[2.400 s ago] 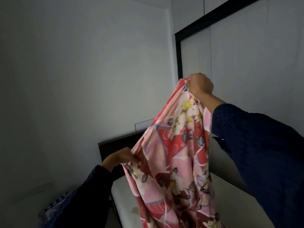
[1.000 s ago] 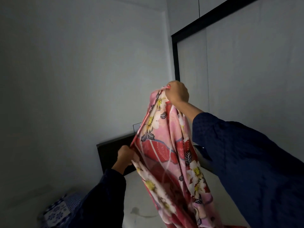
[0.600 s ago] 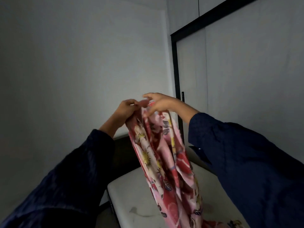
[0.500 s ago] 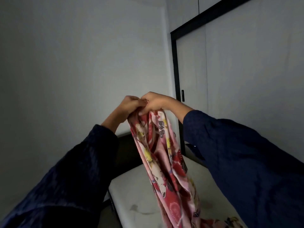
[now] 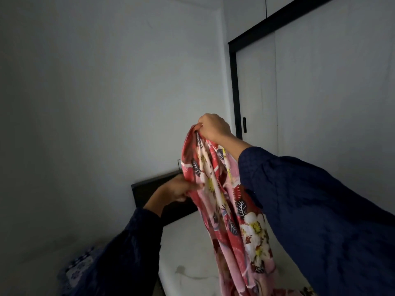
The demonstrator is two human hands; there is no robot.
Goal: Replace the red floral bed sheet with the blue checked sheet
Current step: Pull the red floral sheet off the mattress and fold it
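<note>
Head view: right hand (image 5: 213, 127) raised, pinching the top of the red floral sheet (image 5: 226, 206), which hangs over the bare mattress (image 5: 188, 248). Left hand (image 5: 177, 189) lower, gripping the sheet's edge near the dark headboard (image 5: 147, 189). Blue patterned cloth (image 5: 79, 272) lies bottom left beside the bed.

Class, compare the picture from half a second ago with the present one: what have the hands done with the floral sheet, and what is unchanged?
The left hand left the top of the floral sheet and dropped down-left, now pinching its edge lower down. The right hand kept its grip on the top, held high. Bare mattress and dark headboard are unchanged.
</note>
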